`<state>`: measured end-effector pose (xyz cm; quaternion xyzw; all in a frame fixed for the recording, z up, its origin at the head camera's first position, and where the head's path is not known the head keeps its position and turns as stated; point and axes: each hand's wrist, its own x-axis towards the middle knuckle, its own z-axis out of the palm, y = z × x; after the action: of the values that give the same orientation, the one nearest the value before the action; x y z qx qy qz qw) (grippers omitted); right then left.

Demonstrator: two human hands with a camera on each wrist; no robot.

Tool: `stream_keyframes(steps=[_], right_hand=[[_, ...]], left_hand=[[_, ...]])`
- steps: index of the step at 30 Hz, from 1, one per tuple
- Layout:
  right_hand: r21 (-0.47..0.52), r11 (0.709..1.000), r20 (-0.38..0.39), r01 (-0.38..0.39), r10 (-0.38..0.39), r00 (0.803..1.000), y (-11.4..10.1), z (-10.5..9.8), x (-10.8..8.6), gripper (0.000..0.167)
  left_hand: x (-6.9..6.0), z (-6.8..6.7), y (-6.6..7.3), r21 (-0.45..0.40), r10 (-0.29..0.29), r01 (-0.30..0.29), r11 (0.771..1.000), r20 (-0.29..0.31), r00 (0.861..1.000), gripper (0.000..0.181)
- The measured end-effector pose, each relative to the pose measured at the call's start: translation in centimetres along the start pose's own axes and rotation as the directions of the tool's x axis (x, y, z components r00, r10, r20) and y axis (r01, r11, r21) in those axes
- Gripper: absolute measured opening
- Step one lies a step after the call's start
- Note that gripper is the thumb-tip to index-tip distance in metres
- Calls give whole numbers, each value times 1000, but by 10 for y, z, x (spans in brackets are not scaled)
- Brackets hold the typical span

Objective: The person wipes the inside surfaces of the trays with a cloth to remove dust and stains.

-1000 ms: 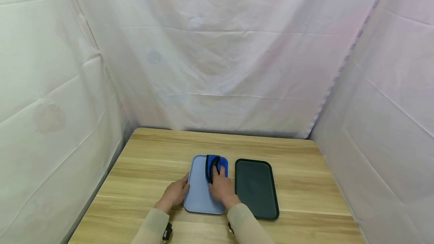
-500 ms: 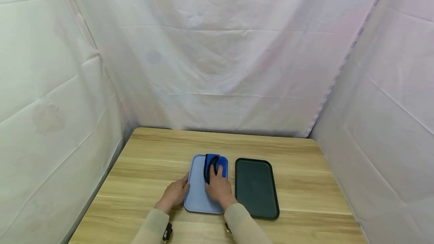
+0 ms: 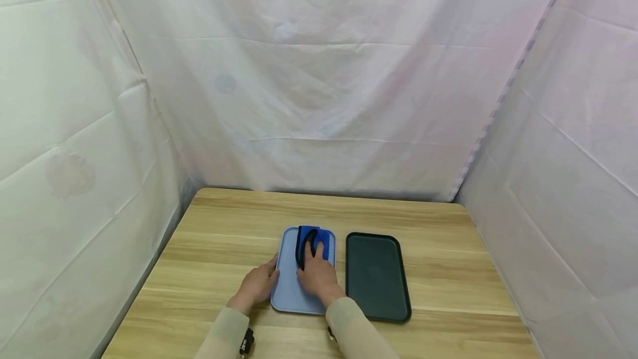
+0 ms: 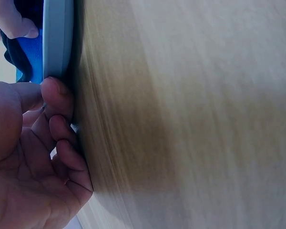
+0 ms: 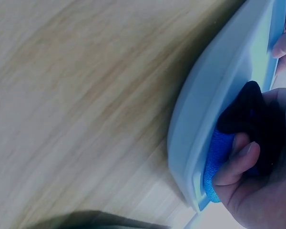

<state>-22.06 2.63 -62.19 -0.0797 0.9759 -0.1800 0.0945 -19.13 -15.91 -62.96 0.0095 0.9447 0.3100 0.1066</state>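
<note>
A light blue tray (image 3: 287,292) lies flat on the wooden table. My left hand (image 3: 257,283) holds its left edge, with the thumb at the rim and the fingers along the outer side; the left wrist view shows these fingers bent against the tray wall. On the far right part of the tray is a blue cloth with black edging (image 3: 325,238), bunched up. My right hand (image 3: 319,278) grips and presses it against the tray surface. In the right wrist view, bent fingers (image 5: 240,164) hold the cloth near the tray's rim. The palm hides part of the cloth.
A dark green tray (image 3: 376,277) lies close beside the light blue one, on the right. The wooden table (image 3: 219,220) extends around both trays. Pale fabric curtains (image 3: 319,98) stand behind the table and along both sides.
My right hand has slid a little to the left over the light blue tray, carrying the cloth along. The left hand and both trays stay in place.
</note>
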Motion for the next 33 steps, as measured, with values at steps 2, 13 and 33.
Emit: stream_keyframes(steps=[2,13,33], right_hand=[[1,1000,-4,7,-7,1000,-2,0,0,78],[4,1000,7,23,-23,1000,-14,5,4,78],[26,999,17,32,-32,999,-26,9,9,79]], left_hand=[[0,0,0,0,-8,8,1000,0,1000,52],[-1,0,1,-9,-25,26,1000,8,1000,53],[-2,-3,4,-12,-5,5,1000,6,1000,52]])
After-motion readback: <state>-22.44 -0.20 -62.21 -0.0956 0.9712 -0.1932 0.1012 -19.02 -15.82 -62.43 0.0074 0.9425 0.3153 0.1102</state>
